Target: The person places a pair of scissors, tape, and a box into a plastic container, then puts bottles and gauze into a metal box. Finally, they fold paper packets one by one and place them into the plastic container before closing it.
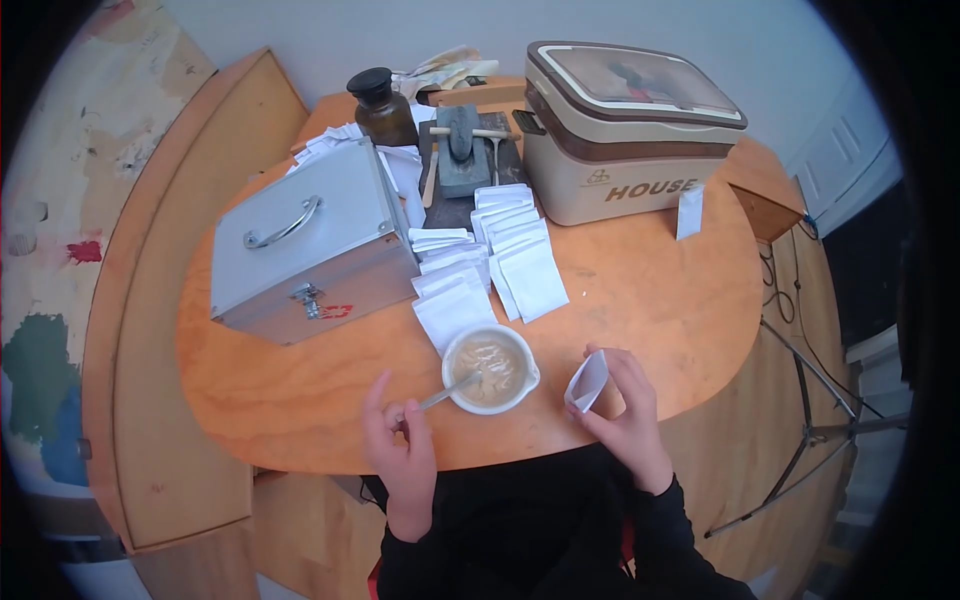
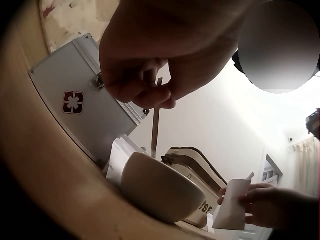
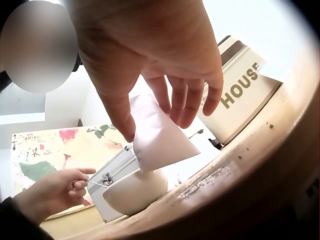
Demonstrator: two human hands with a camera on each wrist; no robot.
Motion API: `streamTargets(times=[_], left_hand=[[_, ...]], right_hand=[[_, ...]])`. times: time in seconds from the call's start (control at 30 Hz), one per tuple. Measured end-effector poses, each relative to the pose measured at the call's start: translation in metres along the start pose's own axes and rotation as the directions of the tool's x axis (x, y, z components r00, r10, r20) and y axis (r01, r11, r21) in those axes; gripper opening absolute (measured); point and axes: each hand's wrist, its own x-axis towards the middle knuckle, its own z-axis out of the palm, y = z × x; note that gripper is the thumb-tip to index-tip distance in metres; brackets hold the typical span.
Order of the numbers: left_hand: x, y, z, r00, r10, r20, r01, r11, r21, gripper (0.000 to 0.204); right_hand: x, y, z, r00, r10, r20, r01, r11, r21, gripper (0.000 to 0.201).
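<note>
A white bowl with a spout [image 1: 528, 378] stands near the table's front edge, holding a cloudy beige mixture [image 1: 490, 365]. My left hand [image 1: 402, 455] pinches the handle of a thin spoon or stick [image 1: 450, 390], whose far end is in the mixture. To the right of the bowl, my right hand [image 1: 632, 420] holds a small white paper packet [image 1: 587, 381] between thumb and fingers, its mouth spread apart. In the right wrist view the packet [image 3: 160, 137] hangs tilted above the table; its contents cannot be seen.
Stacked white packets [image 1: 527, 275] lie behind the bowl. A silver case [image 1: 320, 235] stands at left, a cream box marked HOUSE [image 1: 630, 150] at back right, with one packet [image 1: 690, 212] against it. Behind are a dark bottle [image 1: 385, 115] and a grey stone block [image 1: 462, 165].
</note>
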Motion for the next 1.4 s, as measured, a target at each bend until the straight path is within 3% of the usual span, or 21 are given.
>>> streamTargets(times=[0.07,0.17,0.27,0.37,0.47,0.57,0.67,0.77,0.87,0.97,1.07,1.27,1.37,1.4], left_hand=[[0.0,-0.003,0.002,0.999,0.026,0.03,-0.029,0.995,0.1,0.04],[-0.001,-0.005,0.007,0.998,-0.022,0.06,0.016,0.994,0.104,0.039],[-0.002,-0.003,0.012,0.997,-0.014,0.079,0.007,0.996,0.084,0.038],[-0.002,0.003,0.011,0.995,-0.077,0.06,0.08,0.995,-0.065,0.039],[-0.001,-0.006,0.006,0.997,0.054,0.055,-0.057,0.997,0.052,0.036],[0.001,-0.008,0.001,0.933,0.275,0.232,-0.345,0.869,0.355,0.032],[0.004,-0.007,0.0,0.882,0.363,0.3,-0.46,0.803,0.38,0.03],[0.003,-0.009,0.0,0.911,0.307,0.274,-0.385,0.87,0.307,0.031],[-0.001,-0.005,0.001,0.98,0.087,0.181,-0.122,0.973,0.196,0.03],[-0.001,-0.002,0.001,0.984,0.081,0.157,-0.1,0.988,0.115,0.03],[-0.003,0.012,0.0,0.987,-0.065,0.148,0.073,0.996,-0.05,0.03],[-0.011,0.019,0.002,0.986,-0.004,0.165,0.038,0.978,-0.206,0.03],[-0.018,0.019,0.005,0.967,0.053,0.249,-0.011,0.986,-0.168,0.026],[-0.018,0.017,0.006,0.945,0.157,0.286,-0.135,0.986,-0.095,0.025]], right_hand=[[0.001,0.0,0.001,1.0,-0.002,0.005,0.002,1.0,0.003,0.057],[0.0,-0.003,0.001,1.0,-0.003,0.011,0.003,1.0,0.01,0.058],[0.0,-0.002,0.0,1.0,-0.01,0.01,0.01,1.0,0.008,0.059],[-0.001,-0.002,0.0,1.0,0.0,0.01,0.0,1.0,0.004,0.059],[-0.001,-0.005,0.001,1.0,-0.002,0.006,0.002,1.0,-0.007,0.056],[0.001,-0.008,0.003,1.0,-0.001,0.002,0.001,1.0,-0.01,0.052],[0.001,-0.01,0.005,1.0,-0.006,0.014,0.006,1.0,0.009,0.051],[0.001,-0.011,0.007,1.0,-0.014,0.021,0.014,1.0,0.014,0.051],[0.002,-0.012,0.008,1.0,-0.013,0.027,0.013,1.0,0.018,0.051],[0.001,-0.011,0.009,0.999,-0.021,0.027,0.02,1.0,0.01,0.052],[0.001,-0.011,0.01,0.999,-0.019,0.036,0.02,1.0,-0.002,0.052],[0.001,-0.01,0.013,0.998,-0.029,0.063,0.03,1.0,-0.009,0.054],[0.0,-0.01,0.016,0.997,-0.032,0.074,0.032,0.999,-0.002,0.057],[0.001,-0.01,0.016,0.997,-0.038,0.074,0.038,0.999,-0.005,0.057]])
